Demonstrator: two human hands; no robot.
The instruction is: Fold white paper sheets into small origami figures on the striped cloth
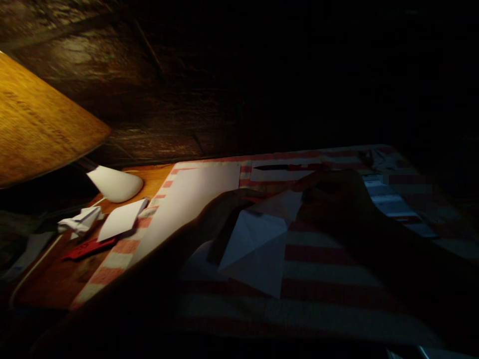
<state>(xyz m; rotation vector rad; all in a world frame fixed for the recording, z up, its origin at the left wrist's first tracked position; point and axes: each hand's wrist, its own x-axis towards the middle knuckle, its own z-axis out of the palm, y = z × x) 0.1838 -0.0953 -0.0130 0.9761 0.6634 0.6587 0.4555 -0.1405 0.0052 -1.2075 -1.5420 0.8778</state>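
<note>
A folded piece of white paper (258, 244) with diagonal creases is held up over the striped cloth. My left hand (232, 207) grips its upper left side, mostly in shadow. At the paper's upper right corner, the fingers of my right hand (329, 192) are pinched together on it. Both hands are very dark, so single fingers are hard to make out. Behind the folded paper, part of another pale sheet (200, 262) lies on the cloth.
A red-and-white striped cloth (322, 271) covers the table. Large white paper (194, 192) and a dark-bladed knife (279, 167) lie beyond my hands. On the left are a lamp (116, 184), crumpled folded paper (80, 222), a small white sheet (121, 219) and a red object (90, 248).
</note>
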